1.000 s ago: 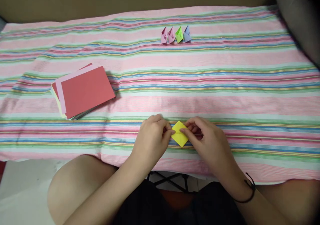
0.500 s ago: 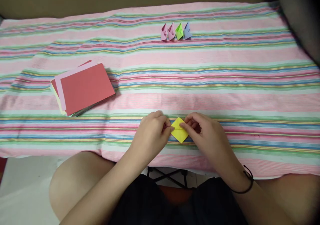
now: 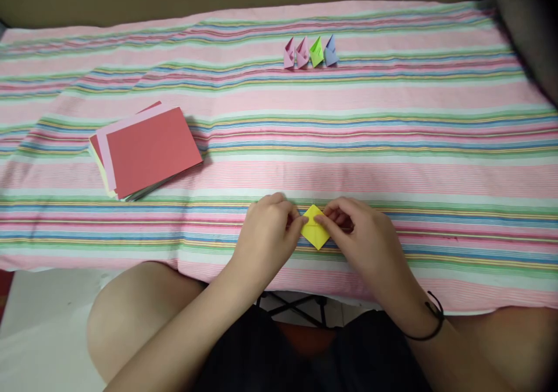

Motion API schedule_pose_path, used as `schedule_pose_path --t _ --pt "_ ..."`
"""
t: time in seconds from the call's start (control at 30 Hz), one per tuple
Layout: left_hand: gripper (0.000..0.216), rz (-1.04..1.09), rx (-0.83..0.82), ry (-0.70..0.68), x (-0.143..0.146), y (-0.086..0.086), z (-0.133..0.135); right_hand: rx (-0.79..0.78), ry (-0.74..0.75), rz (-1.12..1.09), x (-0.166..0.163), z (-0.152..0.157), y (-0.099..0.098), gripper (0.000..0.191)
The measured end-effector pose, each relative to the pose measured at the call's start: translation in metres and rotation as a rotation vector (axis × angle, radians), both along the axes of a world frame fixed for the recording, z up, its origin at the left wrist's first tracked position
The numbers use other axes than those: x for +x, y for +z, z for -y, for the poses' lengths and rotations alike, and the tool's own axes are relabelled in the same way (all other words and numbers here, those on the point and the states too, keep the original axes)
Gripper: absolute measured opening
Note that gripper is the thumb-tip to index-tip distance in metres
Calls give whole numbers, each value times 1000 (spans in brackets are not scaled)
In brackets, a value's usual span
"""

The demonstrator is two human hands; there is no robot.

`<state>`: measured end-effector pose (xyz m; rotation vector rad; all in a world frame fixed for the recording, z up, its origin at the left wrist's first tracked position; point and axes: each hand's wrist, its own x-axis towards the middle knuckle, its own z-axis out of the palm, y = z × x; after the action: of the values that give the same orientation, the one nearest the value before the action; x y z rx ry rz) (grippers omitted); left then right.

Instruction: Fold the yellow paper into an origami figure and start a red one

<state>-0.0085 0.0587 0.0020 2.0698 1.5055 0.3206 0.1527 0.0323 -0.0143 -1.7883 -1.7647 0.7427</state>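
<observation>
A small folded yellow paper (image 3: 315, 234), diamond-shaped, lies on the striped cloth near the table's front edge. My left hand (image 3: 265, 234) pinches its left corner with curled fingers. My right hand (image 3: 364, 238) pinches the right side of it, thumb and forefinger pressed on the fold. A black cord circles my right wrist. Both hands rest on the cloth.
A stack of coloured paper sheets (image 3: 146, 151), red on top, lies at the left. Several small folded paper figures (image 3: 310, 52), pink, green and blue, stand in a row at the back. The striped cloth (image 3: 392, 165) covers the table. My knees show below the front edge.
The hands and yellow paper have stayed in place; the fingers have pressed the paper's upper fold closer together. The view has shifted slightly.
</observation>
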Motion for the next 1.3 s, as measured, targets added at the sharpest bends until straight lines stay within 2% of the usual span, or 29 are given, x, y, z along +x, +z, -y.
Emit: schedule_pose_path --t 0.23,0.43,0.5,0.63,0.7,0.83,0.93,1.3 --pt "9 -30 7 38 3 -1 2 11 -3 32 -2 -1 -2 9" --pt "8 -3 6 33 -1 -4 -4 43 -7 24 -2 -1 -6 9" --pt "6 51 -50 25 -5 -3 -8 43 -5 15 -2 -1 -7 9" --pt "14 182 -191 15 -10 1 -12 37 5 2 -1 -1 -7 9" --pt "16 160 -155 39 -8 1 -10 34 7 3 -1 -1 -7 10" --pt "26 63 25 65 1 -5 -3 46 10 8 -1 -2 -7 10" --pt "24 39 51 57 3 -10 -2 57 21 20 -1 -2 -7 8" --pt "13 162 -184 6 -8 -5 -17 33 18 1 -1 -2 -6 10"
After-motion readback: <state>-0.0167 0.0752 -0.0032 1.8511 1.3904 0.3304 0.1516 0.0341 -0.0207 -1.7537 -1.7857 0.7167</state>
